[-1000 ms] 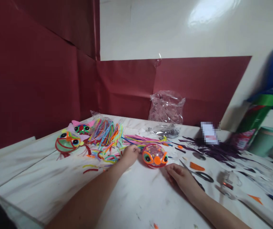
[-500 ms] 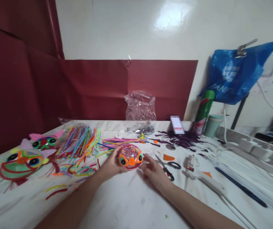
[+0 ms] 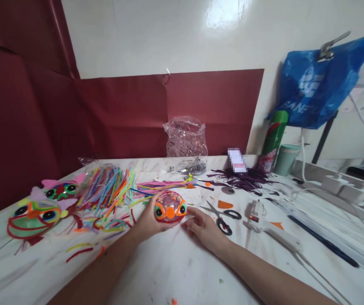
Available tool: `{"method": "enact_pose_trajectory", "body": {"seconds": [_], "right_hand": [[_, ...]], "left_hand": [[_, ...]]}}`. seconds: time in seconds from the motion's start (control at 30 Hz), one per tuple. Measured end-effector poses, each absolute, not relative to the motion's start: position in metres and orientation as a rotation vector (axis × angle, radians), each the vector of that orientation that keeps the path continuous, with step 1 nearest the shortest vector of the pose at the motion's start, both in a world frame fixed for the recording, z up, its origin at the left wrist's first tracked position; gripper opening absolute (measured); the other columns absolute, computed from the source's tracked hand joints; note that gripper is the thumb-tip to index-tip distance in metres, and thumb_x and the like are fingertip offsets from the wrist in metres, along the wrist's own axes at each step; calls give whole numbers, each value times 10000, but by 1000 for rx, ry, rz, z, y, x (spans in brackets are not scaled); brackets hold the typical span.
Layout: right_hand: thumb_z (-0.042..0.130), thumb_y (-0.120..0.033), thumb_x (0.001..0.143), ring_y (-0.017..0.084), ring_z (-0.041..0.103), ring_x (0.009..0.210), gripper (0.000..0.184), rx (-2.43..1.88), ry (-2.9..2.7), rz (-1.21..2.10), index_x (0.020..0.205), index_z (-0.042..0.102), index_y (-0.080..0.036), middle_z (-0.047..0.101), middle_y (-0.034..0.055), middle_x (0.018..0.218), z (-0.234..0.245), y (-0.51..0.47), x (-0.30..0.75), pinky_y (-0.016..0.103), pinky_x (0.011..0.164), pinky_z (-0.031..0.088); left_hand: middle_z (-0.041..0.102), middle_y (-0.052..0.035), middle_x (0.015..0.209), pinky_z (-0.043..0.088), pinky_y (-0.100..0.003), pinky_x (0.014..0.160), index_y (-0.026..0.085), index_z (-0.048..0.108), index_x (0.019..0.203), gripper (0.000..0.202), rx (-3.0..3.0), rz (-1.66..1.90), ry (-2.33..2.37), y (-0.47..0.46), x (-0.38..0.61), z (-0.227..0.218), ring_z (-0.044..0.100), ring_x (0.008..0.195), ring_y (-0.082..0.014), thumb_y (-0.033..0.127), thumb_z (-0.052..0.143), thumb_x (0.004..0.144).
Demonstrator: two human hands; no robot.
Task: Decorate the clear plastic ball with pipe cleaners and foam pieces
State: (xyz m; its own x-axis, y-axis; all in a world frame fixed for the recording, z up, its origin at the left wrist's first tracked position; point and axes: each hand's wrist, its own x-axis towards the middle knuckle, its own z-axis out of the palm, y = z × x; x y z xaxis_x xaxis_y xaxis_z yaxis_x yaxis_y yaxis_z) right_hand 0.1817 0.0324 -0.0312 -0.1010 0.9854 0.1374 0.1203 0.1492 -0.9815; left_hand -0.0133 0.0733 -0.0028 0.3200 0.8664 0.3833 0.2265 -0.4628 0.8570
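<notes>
My left hand (image 3: 148, 220) is curled round a small round toy head (image 3: 169, 206), clear and reddish with orange-rimmed eyes and an orange beak, held just above the white table (image 3: 184, 271). My right hand (image 3: 202, 226) rests on the table just right of the toy head, fingers loosely bent and nearly touching it, with nothing in them. Black-handled scissors (image 3: 221, 216) lie right beside that hand.
Two finished owl-like heads (image 3: 35, 214) lie at the left beside a pile of coloured strips (image 3: 108, 188). A glue gun (image 3: 264, 224), purple scraps (image 3: 245, 180), a clear bag (image 3: 185, 137), a green can (image 3: 272, 140), a teal cup (image 3: 285, 159) and cables stand to the right.
My left hand left the coloured strips and took hold of the toy head, lifting it slightly. My right hand moved in beside it. The view swung to the right.
</notes>
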Motion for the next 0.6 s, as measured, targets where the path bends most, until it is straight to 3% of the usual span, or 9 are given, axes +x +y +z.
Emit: {"method": "enact_pose_trajectory", "body": {"seconds": [0.23, 0.43, 0.6], "right_hand": [[604, -301, 682, 130, 580, 616, 373, -1061, -1270, 1145, 1032, 549, -184, 651, 41, 917, -42, 38, 179, 254, 534, 435], [596, -403, 677, 103, 530, 490, 273, -1130, -1128, 1077, 813, 553, -170, 611, 9, 709, -32, 43, 183, 229, 435, 400], [571, -353, 725, 110, 554, 519, 190, -1241, -1188, 913, 736, 559, -163, 599, 2, 658, -7, 65, 201, 229, 466, 440]], "left_hand": [[536, -108, 1227, 472, -379, 899, 233, 350, 1285, 902, 1599, 1171, 987, 75, -16, 6, 562, 1081, -257, 212, 812, 510], [580, -61, 1147, 448, -354, 932, 242, 463, 1178, 693, 1347, 1575, 1152, 97, -37, 14, 570, 1058, -215, 200, 772, 559], [569, -51, 1144, 435, -398, 952, 260, 436, 1206, 736, 1276, 1799, 1234, 114, -56, 15, 575, 1047, -210, 234, 780, 555]]}}
